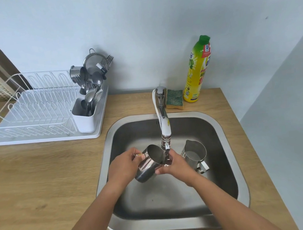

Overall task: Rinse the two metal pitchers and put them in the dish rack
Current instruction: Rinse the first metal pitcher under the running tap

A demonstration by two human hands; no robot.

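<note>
Over the steel sink, I hold a shiny metal pitcher tilted, its mouth turned up toward the faucet spout. My left hand grips its handle side. My right hand holds its rim and wall just under the spout. A second metal pitcher stands upright in the sink to the right, its handle toward me, touching neither hand. The white dish rack sits on the counter at the left, its plate slots bare. I cannot tell whether water runs.
A white cutlery caddy with spoons, forks and a strainer stands at the rack's right end. Behind the sink are a green-and-yellow sponge and a yellow dish-soap bottle. The wooden counter spreads to the left; a wall closes the right side.
</note>
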